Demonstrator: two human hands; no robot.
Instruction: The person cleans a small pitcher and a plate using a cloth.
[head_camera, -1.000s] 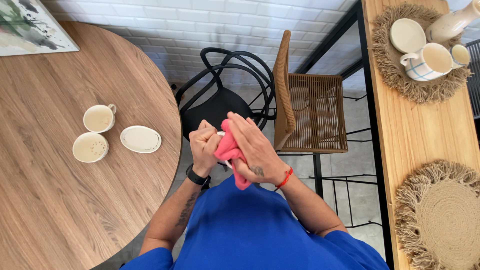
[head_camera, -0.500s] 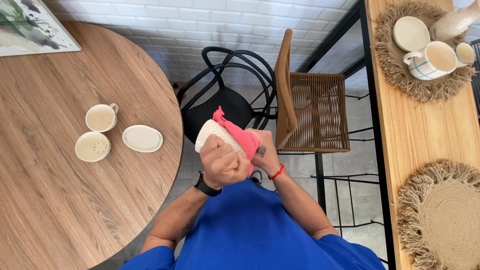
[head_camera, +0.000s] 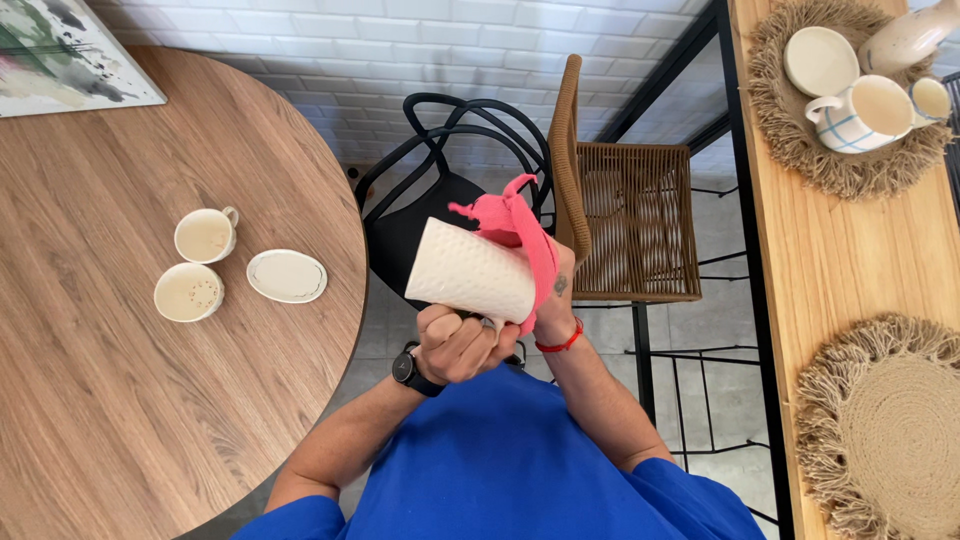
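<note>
A white dimpled mug (head_camera: 468, 271) lies on its side in front of my chest, its base pointing left. My left hand (head_camera: 458, 345), with a black watch on the wrist, grips it from below near the handle end. A pink cloth (head_camera: 516, 235) is bunched at the mug's mouth on the right. My right hand (head_camera: 553, 295), with a red cord on the wrist, is wrapped in the cloth and pressed against the mug; most of that hand is hidden behind the cloth and the mug.
The round wooden table (head_camera: 120, 400) at left holds two cream cups (head_camera: 205, 235) (head_camera: 187, 292), a small oval saucer (head_camera: 287, 276) and a painted picture (head_camera: 60, 50). A black chair (head_camera: 440, 150) and a wicker chair (head_camera: 625, 215) stand ahead. The wooden counter (head_camera: 840, 260) at right carries fringed mats and crockery.
Both hands have turned the mug on its side, so its white dimpled wall now shows. The pink cloth has shifted from over the hands to the mug's right end.
</note>
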